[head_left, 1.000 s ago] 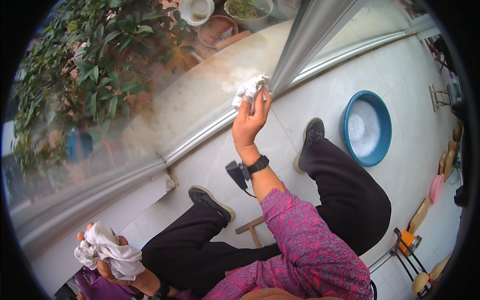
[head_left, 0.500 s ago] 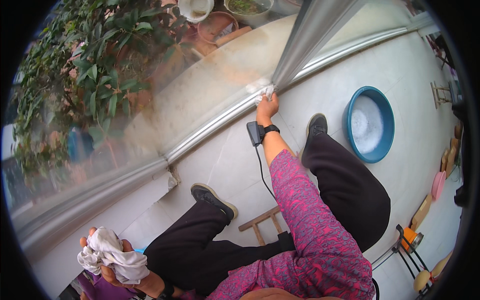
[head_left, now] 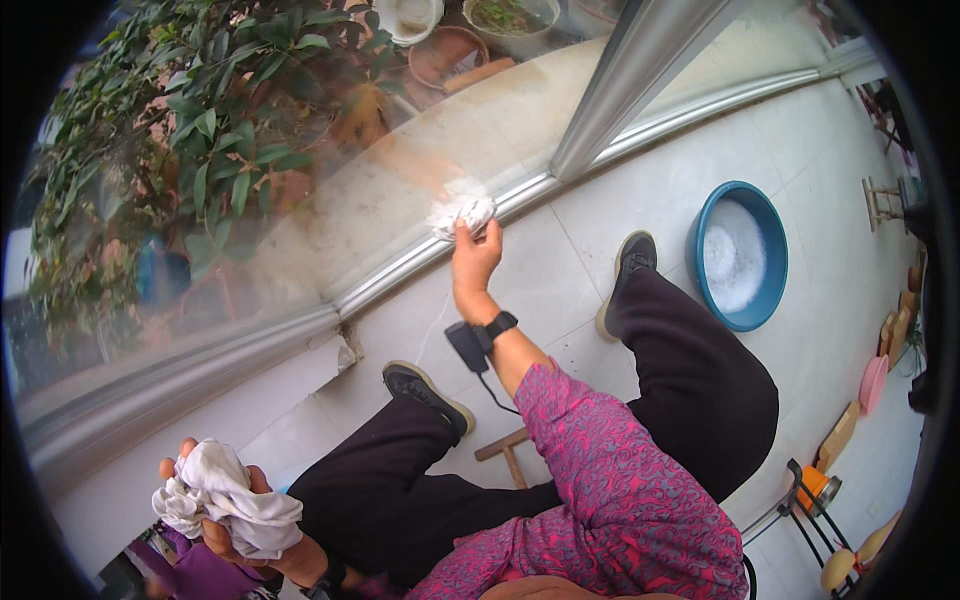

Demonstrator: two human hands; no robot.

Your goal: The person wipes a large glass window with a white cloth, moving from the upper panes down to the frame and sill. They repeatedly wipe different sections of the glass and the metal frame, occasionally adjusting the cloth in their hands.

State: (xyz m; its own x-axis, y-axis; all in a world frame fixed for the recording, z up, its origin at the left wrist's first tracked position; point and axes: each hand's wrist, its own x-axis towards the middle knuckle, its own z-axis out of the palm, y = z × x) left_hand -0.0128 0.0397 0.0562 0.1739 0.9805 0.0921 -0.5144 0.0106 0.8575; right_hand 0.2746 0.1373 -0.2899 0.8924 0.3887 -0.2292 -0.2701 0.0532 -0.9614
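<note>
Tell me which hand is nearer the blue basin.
Right. The right hand presses a rag on the glass, left of the blue basin; the left hand holds a cloth much farther away.

blue basin (head_left: 740, 255) – soapy water, on tiled floor (head_left: 640, 190) | potted plants (head_left: 200, 130) outside | wooden stool (head_left: 505, 452)

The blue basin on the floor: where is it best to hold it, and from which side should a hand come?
Probably by the rim of the blue basin, two hands on opposite sides, coming from above. It stands upright and open on the tiled floor, with white foamy liquid inside, so it should stay level. No handles are visible. The edge near the dark shoe looks closest.
</note>
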